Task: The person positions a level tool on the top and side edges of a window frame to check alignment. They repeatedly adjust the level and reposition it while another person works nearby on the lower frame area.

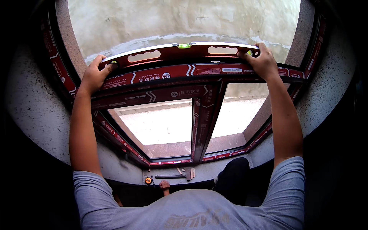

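Observation:
A long red spirit level (183, 53) with a pale top edge and green vials lies along the upper crossbar (153, 75) of a window frame wrapped in red printed film. My left hand (96, 74) grips its left end, thumb on the front face near a vial. At the other end my right hand (262, 61) is closed around the level, its thumb beside another vial. The fingers behind the level are partly hidden. Both arms stretch forward, apart from each other.
Below the crossbar, a mullion (207, 119) splits two openings. On the sill (132, 168) lie a hammer (176, 176), an orange tape measure (148, 180) and several small wooden pieces (179, 170). Another person's hand (164, 184) rests near the hammer. A dark-clad knee (233, 172) stands at the sill.

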Available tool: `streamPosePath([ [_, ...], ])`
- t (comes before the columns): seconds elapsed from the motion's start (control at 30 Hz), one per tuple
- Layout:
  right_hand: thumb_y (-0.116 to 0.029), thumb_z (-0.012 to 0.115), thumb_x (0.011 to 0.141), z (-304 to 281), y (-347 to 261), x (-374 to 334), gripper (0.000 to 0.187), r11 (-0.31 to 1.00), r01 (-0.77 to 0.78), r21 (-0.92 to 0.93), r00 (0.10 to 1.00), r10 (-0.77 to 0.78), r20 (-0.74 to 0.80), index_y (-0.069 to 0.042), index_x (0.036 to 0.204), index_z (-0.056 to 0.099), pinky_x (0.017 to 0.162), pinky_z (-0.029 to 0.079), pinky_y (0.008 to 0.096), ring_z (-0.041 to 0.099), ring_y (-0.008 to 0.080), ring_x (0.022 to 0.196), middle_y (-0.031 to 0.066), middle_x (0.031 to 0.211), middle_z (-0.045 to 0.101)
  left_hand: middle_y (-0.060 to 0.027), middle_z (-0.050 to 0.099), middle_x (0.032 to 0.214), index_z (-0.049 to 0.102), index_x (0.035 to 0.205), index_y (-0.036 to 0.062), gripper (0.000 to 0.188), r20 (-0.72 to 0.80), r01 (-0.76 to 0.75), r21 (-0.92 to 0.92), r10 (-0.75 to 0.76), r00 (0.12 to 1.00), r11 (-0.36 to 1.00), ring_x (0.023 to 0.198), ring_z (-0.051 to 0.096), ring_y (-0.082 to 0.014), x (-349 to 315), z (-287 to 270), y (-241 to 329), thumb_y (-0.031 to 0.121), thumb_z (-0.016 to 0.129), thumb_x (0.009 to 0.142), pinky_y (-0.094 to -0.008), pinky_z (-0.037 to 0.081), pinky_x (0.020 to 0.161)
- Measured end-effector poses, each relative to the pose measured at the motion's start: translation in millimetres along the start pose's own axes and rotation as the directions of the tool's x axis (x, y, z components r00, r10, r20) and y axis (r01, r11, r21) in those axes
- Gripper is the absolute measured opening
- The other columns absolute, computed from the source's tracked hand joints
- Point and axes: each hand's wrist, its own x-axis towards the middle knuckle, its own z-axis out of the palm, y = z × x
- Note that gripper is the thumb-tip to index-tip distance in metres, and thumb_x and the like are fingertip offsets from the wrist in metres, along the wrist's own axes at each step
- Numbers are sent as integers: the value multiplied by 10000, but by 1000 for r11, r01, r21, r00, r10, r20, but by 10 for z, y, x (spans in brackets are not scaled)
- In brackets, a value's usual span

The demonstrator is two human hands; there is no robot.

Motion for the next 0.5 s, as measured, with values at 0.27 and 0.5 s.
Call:
streamPosePath([
  [0.27,-900,710,727,0,10,11,1084,1000,-7,-1,1000,7,19,-38,1372,584,946,581,429,708,349,1138,226,1256,633,-140,749,1036,621,1174,27,473,-9,-12,8,12,1000,1000,923,690,-206,14,-6,-53,434,766,980,-358,551,837],
  [0.5,-891,711,736,-1,1,8,1111,1000,-18,-4,1000,18,17,-37,1431,561,969,577,439,699,363,1177,239,1302,622,-148,747,1033,621,1179,26,472,-12,-26,5,26,1000,1000,926,693,-217,17,-5,-79,430,763,981,-363,552,840],
])
